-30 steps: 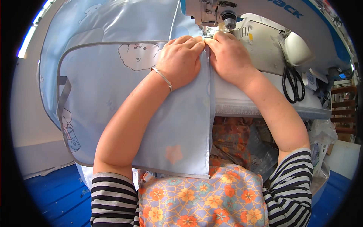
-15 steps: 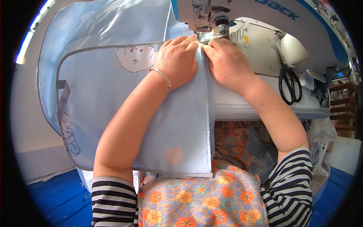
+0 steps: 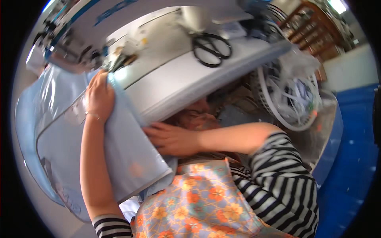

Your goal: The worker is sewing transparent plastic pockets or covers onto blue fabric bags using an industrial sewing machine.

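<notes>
A light-blue, glossy sheet (image 3: 127,154) with grey edging and cartoon prints hangs from the sewing machine (image 3: 85,43) toward my lap. Close by the needle area, my left hand (image 3: 100,99) grips the sheet's upper edge, fingertips pressed together on it. Lower down, my right hand (image 3: 174,139) reaches across from the right with fingers stretched out and apart, touching the sheet's right edge. This hand is slightly blurred. The needle and presser foot cannot be made out clearly.
Black-handled scissors (image 3: 212,49) lie on the machine bed (image 3: 158,79). To the right stands a white plastic basket (image 3: 291,127) with clear bags and scraps. A brown wooden slatted piece (image 3: 313,31) is behind it. The floor (image 3: 353,139) is blue.
My right hand has left the needle area and come down to the sheet's right edge. My left hand stays near the machine head. The whole view has swung toward the right.
</notes>
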The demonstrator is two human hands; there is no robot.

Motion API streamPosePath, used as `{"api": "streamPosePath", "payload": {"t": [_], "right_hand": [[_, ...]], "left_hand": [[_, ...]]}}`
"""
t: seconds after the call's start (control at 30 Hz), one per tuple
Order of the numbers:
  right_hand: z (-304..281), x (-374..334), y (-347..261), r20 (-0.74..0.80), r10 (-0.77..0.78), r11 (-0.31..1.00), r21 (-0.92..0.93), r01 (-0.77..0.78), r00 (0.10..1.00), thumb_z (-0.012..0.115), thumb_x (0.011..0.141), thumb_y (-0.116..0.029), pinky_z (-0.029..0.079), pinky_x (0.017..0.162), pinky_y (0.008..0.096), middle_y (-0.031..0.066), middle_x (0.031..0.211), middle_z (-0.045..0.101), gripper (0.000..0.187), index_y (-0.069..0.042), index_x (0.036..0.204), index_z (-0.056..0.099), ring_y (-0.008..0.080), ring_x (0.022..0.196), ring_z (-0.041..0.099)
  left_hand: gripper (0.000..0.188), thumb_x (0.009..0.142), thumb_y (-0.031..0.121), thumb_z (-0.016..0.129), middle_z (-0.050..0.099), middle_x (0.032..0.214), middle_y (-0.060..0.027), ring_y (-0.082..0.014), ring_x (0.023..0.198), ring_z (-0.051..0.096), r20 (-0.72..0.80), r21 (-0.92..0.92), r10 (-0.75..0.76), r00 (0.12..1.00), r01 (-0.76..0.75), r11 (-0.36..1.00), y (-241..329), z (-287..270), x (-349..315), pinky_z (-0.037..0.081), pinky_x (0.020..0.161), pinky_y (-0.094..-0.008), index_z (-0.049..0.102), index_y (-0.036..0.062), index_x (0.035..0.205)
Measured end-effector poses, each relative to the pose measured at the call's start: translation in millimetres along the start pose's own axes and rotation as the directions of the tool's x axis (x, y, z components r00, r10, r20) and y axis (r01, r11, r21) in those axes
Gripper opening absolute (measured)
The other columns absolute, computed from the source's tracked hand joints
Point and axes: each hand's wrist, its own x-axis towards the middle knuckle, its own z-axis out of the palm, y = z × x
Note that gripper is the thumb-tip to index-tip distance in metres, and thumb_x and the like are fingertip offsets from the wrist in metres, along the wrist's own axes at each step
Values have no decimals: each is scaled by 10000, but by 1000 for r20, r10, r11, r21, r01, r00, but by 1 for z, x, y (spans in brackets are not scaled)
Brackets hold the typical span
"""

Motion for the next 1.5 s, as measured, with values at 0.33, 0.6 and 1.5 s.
{"api": "streamPosePath", "payload": {"t": [0.33,0.6,1.5], "right_hand": [[114,122,-32,-211,-211,794,532,293,954,529,881,-321,398,876,449,167,1111,567,355,-29,1069,602,309,1023,514],[-114,-162,60,-285,719,676,497,-544,633,653,845,-211,518,601,307,83,847,706,197,-20,884,672,162,682,656],[-237,-191,46,-514,858,438,711,-550,20,585,918,-75,546,752,327,95,935,654,129,12,1012,606,186,811,655]], "left_hand": [[298,903,105,490,538,1294,-183,-358,1196,498,113,176,116,987,-135,975,13,-9,-4,392,1013,-428,540,14,1183],[352,932,136,485,508,1350,-164,-328,1246,472,36,-41,-21,999,23,999,34,-15,-42,348,1057,-402,534,-6,1250],[381,822,-33,560,568,1293,-149,-301,1203,541,-43,-447,125,991,-131,885,130,-46,-22,394,1033,-387,598,13,1198]]}}
